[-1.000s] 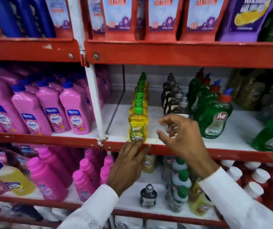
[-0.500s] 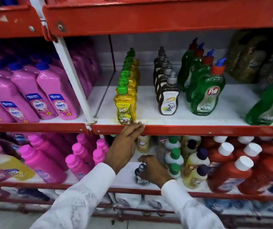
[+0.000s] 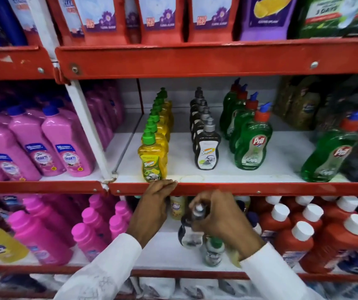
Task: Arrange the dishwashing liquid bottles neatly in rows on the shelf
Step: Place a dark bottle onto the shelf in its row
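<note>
right hand (image 3: 221,215): fingers (image 3: 204,198) closed on a dark bottle (image 3: 190,231), gripping it at the neck under its grey cap; bottle tilted and blurred, held in front of the lower shelf (image 3: 165,252), just under the middle shelf lip
left hand (image 3: 152,206): fingers (image 3: 165,183) curled over the red front lip of the middle shelf (image 3: 249,188), holding no bottle, just below the front yellow bottle
yellow row (image 3: 155,144): yellow liquid, green caps, single file front to back, left part of the middle shelf; front one reads "Super"
dark row (image 3: 206,137): dark liquid, grey caps, single file, right of the yellow row with a gap between; front one (image 3: 207,151) set back from the lip
green row (image 3: 247,131): green liquid, red caps with blue tips, "Pril" label, just right of the dark row
stray Pril (image 3: 330,152): same green type, leaning, well apart at the far right
lower shelf: small green-capped bottles (image 3: 214,250) under the right hand, red bottles (image 3: 303,230) with white caps to the right, pink bottles (image 3: 43,232) to the left
left bay: pink bottles with blue caps (image 3: 65,144), level with the middle shelf
top shelf: red refill pouches (image 3: 158,16), a purple one and a green one at right
</note>
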Demonstrator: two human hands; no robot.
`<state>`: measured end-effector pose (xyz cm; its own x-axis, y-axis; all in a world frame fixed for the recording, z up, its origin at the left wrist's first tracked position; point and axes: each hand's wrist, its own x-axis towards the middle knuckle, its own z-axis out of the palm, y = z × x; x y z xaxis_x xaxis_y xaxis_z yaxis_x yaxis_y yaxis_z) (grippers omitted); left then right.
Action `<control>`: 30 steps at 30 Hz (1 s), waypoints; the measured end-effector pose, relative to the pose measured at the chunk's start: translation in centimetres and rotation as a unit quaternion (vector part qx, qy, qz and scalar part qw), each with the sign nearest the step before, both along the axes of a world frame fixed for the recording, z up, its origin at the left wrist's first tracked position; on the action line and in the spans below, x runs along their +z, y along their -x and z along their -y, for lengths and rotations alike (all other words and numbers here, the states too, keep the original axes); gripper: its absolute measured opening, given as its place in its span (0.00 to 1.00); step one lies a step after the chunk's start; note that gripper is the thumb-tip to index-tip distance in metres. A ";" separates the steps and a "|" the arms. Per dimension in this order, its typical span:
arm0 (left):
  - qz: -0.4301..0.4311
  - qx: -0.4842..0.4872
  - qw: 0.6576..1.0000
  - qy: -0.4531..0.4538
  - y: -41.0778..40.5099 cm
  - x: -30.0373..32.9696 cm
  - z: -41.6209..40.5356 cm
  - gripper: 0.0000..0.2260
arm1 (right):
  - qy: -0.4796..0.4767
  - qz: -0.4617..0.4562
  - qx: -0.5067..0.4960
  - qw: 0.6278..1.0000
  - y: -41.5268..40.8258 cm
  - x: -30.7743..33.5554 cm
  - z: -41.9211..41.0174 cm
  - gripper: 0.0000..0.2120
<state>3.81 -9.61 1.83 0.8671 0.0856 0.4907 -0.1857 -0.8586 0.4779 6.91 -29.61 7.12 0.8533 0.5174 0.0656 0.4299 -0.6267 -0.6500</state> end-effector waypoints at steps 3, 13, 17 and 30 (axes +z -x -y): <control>-0.007 0.011 1.000 0.001 -0.2 0.0 0.2 0.27 | -0.039 0.030 -0.024 0.998 -0.2 6.5 2.2 0.17; -0.023 0.039 0.999 -0.005 0.4 0.5 1.2 0.26 | -0.049 0.119 -0.049 0.990 -6.0 14.6 1.1 0.17; -0.019 0.040 0.999 0.013 0.7 0.8 1.4 0.25 | -0.016 0.098 -0.037 0.994 -8.7 13.0 -0.3 0.18; 0.011 0.038 0.992 -0.116 -0.4 1.8 5.8 0.21 | -0.097 0.110 -0.019 0.989 -10.3 9.6 0.4 0.26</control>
<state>4.24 -15.43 3.58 0.8512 0.0321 0.5239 -0.1248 -0.9571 0.2615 17.19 -29.97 16.71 0.8262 0.4440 0.3467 0.5525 -0.5183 -0.6528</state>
